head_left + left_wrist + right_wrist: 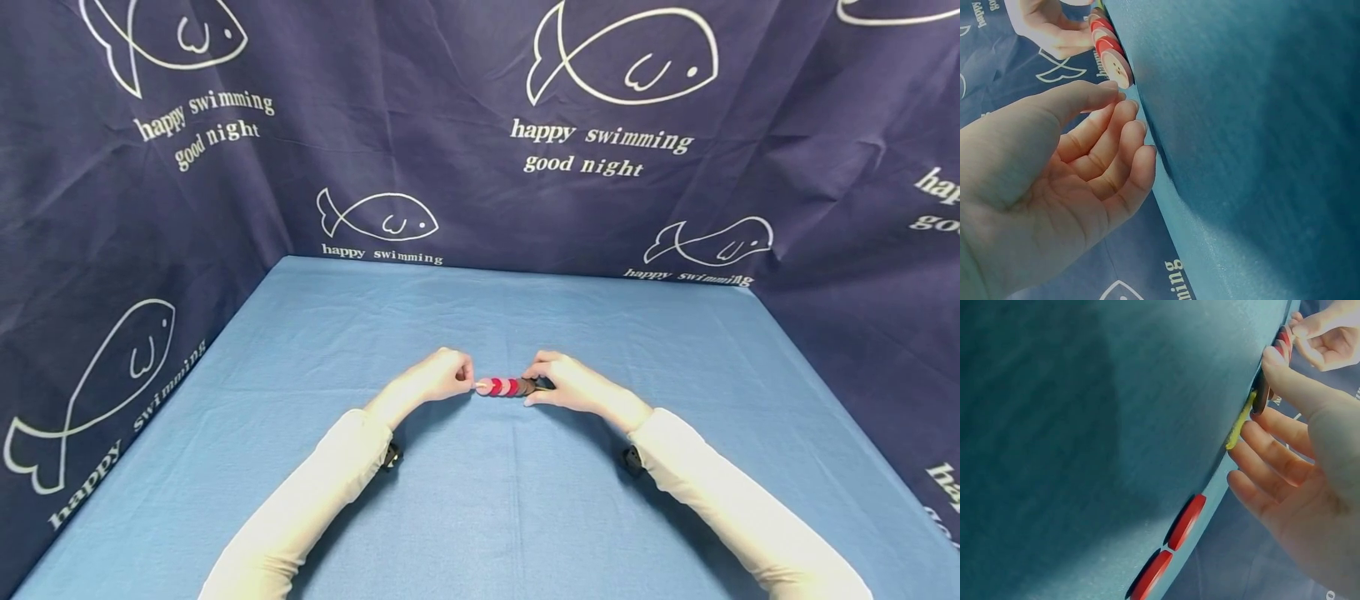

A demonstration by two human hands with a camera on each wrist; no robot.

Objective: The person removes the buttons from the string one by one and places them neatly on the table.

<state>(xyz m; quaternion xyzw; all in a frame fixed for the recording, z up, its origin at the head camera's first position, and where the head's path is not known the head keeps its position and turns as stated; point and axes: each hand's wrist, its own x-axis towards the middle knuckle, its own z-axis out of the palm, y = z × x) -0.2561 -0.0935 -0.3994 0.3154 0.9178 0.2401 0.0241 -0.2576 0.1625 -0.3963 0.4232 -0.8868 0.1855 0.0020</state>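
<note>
Navy curtains (480,142) with white fish surround a table under a blue cloth (465,500). The person's right hand (567,385) grips the brown end of a row of buttons (504,387) between thumb and forefinger, its other fingers loosely spread. The left hand (444,373), fingers curled, seems to pinch the string's tip at the pink end (the spot is tiny and partly covered). The row lies between both hands' fingertips. Two red discs (1187,522) rest near the right hand; the yellow string (1240,423) pokes out beside its fingertips.

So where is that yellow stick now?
In the right wrist view, the yellow stick is right of centre, poking out past the brown button, close to the right hand.
</note>
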